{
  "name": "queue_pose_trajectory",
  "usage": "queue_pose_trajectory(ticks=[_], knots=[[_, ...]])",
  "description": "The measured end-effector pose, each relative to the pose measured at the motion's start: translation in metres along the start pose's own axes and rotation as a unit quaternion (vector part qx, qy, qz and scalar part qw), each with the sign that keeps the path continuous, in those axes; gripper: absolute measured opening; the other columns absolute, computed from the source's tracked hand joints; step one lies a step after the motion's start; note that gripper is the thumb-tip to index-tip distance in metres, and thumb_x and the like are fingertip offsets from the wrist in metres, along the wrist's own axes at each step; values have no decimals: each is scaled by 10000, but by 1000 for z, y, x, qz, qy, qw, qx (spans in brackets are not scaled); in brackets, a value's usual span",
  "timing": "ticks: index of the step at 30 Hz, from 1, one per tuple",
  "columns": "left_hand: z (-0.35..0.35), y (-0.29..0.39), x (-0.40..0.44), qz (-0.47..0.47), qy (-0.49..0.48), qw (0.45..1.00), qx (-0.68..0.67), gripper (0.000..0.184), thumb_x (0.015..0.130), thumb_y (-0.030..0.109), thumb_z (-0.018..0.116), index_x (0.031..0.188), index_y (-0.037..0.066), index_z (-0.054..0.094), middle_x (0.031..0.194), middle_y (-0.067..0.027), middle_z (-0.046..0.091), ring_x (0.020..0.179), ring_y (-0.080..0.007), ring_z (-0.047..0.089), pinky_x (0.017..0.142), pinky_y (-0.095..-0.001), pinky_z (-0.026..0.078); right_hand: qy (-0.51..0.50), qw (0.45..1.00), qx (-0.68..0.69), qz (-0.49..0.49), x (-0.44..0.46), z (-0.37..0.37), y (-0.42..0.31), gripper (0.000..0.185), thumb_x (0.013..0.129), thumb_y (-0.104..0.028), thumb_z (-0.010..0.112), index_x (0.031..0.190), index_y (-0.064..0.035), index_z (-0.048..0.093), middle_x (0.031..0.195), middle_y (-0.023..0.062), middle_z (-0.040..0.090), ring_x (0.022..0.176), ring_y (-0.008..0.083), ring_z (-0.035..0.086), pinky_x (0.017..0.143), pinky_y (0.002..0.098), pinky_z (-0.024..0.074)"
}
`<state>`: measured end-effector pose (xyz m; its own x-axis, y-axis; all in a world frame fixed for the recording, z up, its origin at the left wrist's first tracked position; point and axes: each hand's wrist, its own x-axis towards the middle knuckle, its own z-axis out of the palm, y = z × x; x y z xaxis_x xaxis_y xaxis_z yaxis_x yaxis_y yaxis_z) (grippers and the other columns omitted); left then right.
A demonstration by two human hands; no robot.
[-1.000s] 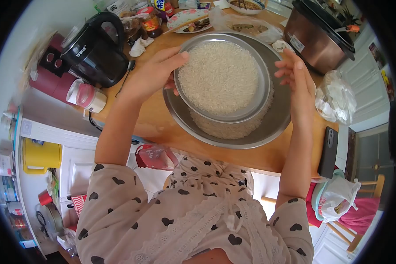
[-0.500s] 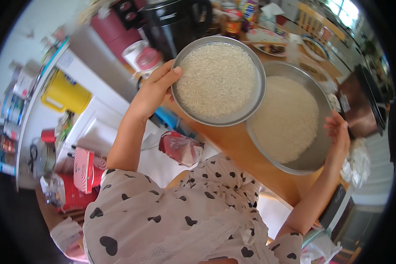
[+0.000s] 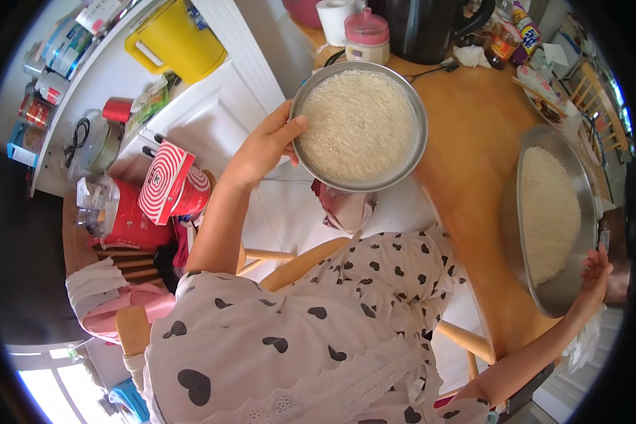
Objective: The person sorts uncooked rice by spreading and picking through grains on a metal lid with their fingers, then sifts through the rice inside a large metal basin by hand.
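My left hand (image 3: 267,145) grips a round shallow metal bowl (image 3: 421,152) by its left rim, thumb on top and the other fingers mostly hidden beneath. White rice (image 3: 357,124) fills much of this bowl, which is held up in front of my body beside the table. At the far right, my right hand (image 3: 595,277) is at the near outer rim of a large metal basin (image 3: 585,184), its fingers curled at the edge. More white rice (image 3: 550,219) lies in the basin, which is on the wooden table (image 3: 466,141).
A red bag (image 3: 346,208) is below the held bowl. Behind it on the table are a pink-lidded jar (image 3: 367,39), a dark appliance (image 3: 410,28) and several bottles. On the left stand a shelf, a yellow pitcher (image 3: 177,42) and a red-and-white box (image 3: 166,182). Wooden chair parts are near my legs.
My view has turned left. The bowl in my left hand no longer overlaps the basin, and a wide gap separates them. My right hand stays at the basin's rim.
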<state>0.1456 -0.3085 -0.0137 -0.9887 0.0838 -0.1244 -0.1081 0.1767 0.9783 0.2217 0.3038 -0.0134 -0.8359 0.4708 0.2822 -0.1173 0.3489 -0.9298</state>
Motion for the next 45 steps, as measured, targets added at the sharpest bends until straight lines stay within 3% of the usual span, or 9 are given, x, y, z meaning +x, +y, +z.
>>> queue_pose_trajectory(ticks=[14,23,28,33,39,45], knots=[[-47,-180,-2,-252,-65,965,18,480,887,174,498,1335,51,377,948,-91,617,641,-134,608,572,-258,516,-28,997,-77,3,12,-18,4,550,972,-470,313,1312,-71,480,1080,-15,558,977,98,463,908,262,278],[-1,-320,5,-323,-9,946,5,409,870,119,449,1267,75,361,885,-128,640,641,-189,660,552,-288,539,0,988,-152,-19,6,-10,-5,456,976,-340,308,1294,-81,507,1100,2,560,996,103,473,920,263,298],[17,-342,19,-319,56,945,56,349,831,100,414,1165,6,378,862,-184,631,596,-241,664,490,-313,525,9,987,-135,-84,-5,9,-22,261,927,-181,473,1058,5,600,991,70,614,858,128,544,756,249,407],[28,-345,32,-290,86,940,158,355,811,96,386,1117,-83,385,848,-240,631,558,-283,668,437,-337,516,10,986,-148,-80,-4,6,-19,277,929,-198,469,1072,1,598,991,64,615,861,123,542,757,246,404],[40,-330,45,-296,58,910,286,393,804,116,417,1124,-112,413,862,-258,641,559,-281,669,480,-329,523,12,984,-158,-76,-3,4,-18,297,931,-219,464,1090,-5,595,991,58,616,864,117,539,759,243,400],[42,-331,53,-298,63,887,348,382,799,140,447,1095,-101,446,867,-255,647,552,-292,663,647,-344,535,10,984,-163,-73,-1,2,-14,318,934,-241,460,1108,-10,592,991,52,617,868,111,536,760,239,395]])
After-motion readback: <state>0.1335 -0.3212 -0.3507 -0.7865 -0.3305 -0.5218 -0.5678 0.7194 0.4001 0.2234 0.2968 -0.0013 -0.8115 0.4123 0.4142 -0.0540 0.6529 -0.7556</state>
